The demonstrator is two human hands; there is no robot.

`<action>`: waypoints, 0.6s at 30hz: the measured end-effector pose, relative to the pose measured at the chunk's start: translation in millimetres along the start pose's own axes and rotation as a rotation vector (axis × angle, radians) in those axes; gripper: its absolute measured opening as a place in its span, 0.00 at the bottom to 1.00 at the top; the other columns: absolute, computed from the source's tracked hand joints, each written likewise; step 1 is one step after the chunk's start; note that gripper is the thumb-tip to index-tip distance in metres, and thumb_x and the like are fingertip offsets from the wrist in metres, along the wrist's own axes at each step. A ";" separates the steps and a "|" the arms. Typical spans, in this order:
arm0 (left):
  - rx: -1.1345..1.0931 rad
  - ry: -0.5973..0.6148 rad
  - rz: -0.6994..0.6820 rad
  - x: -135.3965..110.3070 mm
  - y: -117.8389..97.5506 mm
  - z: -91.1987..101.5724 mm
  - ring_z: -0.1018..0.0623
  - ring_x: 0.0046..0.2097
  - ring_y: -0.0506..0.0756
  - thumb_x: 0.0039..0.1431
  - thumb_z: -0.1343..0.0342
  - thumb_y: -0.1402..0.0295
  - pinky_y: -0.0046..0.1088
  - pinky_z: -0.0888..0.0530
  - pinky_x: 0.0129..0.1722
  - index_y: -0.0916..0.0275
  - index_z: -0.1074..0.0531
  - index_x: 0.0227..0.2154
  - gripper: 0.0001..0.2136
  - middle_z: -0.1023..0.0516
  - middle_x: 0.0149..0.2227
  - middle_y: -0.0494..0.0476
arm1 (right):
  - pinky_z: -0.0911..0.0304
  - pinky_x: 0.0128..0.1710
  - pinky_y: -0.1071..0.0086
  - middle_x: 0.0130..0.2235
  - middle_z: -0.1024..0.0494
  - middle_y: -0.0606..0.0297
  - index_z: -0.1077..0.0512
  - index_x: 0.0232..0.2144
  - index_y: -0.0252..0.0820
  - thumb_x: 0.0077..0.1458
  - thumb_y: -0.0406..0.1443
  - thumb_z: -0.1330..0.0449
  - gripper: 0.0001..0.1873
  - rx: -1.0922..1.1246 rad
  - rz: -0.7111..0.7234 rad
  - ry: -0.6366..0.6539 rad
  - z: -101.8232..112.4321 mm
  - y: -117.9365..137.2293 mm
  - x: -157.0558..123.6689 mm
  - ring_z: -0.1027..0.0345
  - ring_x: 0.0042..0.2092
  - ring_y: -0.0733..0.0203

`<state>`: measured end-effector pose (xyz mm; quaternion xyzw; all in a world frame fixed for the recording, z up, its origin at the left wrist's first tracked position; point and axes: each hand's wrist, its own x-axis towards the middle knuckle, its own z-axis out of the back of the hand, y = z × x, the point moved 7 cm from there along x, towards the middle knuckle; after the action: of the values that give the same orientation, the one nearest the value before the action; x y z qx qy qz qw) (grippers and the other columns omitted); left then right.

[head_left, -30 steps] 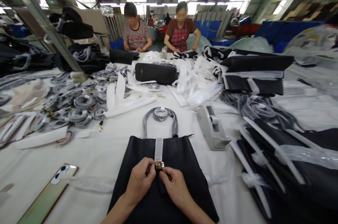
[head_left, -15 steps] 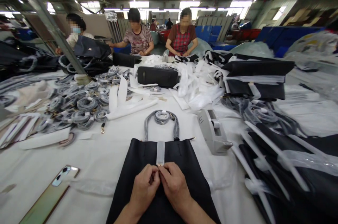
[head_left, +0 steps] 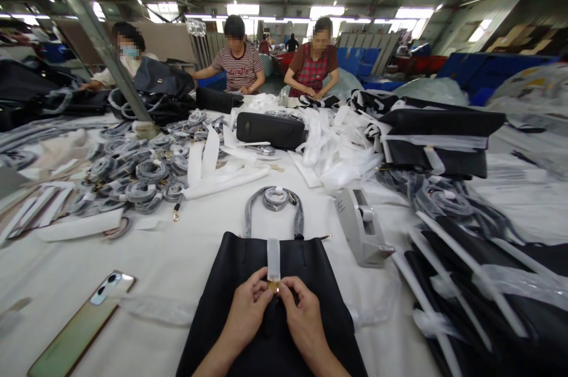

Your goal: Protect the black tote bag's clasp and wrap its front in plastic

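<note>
A black leather bag (head_left: pixel 231 282) lies flat on the white table in front of me, its wrapped grey handles (head_left: pixel 275 208) pointing away. A translucent protective strip (head_left: pixel 273 258) runs down its front to a small gold clasp (head_left: pixel 273 286). My left hand (head_left: pixel 248 309) and my right hand (head_left: pixel 302 318) meet at that clasp, fingertips of both pinched around it. A coiled wrapped strap (head_left: pixel 276 197) sits inside the handle loop.
A grey tape dispenser (head_left: pixel 361 226) stands right of the bag. A phone (head_left: pixel 82 321) lies at the lower left. Several coiled straps (head_left: pixel 137 173) are piled to the left, and black bags (head_left: pixel 444 140) with white wrapping to the right. Three people work at the far side.
My view has lifted slightly and shifted left. Both hands stay at the clasp, fingers reworking their pinch; the gold clasp shows between them again.
</note>
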<state>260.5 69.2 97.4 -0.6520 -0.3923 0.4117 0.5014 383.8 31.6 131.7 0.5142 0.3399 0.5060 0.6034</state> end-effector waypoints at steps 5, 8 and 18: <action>-0.085 -0.021 0.019 1.1 6.6 6.2 0.21 0.39 0.57 0.51 0.39 0.63 0.33 0.28 0.44 0.69 0.35 0.50 0.25 0.20 0.36 0.60 | 0.39 0.32 0.69 0.26 0.27 0.64 0.29 0.27 0.38 0.56 0.47 0.44 0.17 0.154 -0.120 0.029 -1.5 -8.2 -1.6 0.35 0.30 0.60; -0.206 -0.005 0.053 1.6 8.7 6.4 0.22 0.36 0.55 0.49 0.37 0.63 0.30 0.28 0.40 0.68 0.33 0.49 0.25 0.20 0.35 0.60 | 0.40 0.31 0.69 0.25 0.29 0.65 0.30 0.26 0.38 0.54 0.48 0.42 0.18 0.205 -0.144 0.025 0.9 -7.7 -2.3 0.36 0.29 0.61; -0.527 0.068 0.158 -2.5 6.7 -4.4 0.23 0.38 0.51 0.43 0.32 0.70 0.22 0.30 0.36 0.63 0.29 0.47 0.25 0.22 0.40 0.59 | 0.37 0.44 0.66 0.40 0.24 0.58 0.29 0.29 0.41 0.55 0.46 0.42 0.15 0.240 -0.021 0.064 3.2 16.4 -9.0 0.31 0.42 0.56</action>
<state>264.4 64.2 91.9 -0.8020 -0.4167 0.3113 0.2936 380.2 21.5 147.4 0.5628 0.4226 0.4715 0.5314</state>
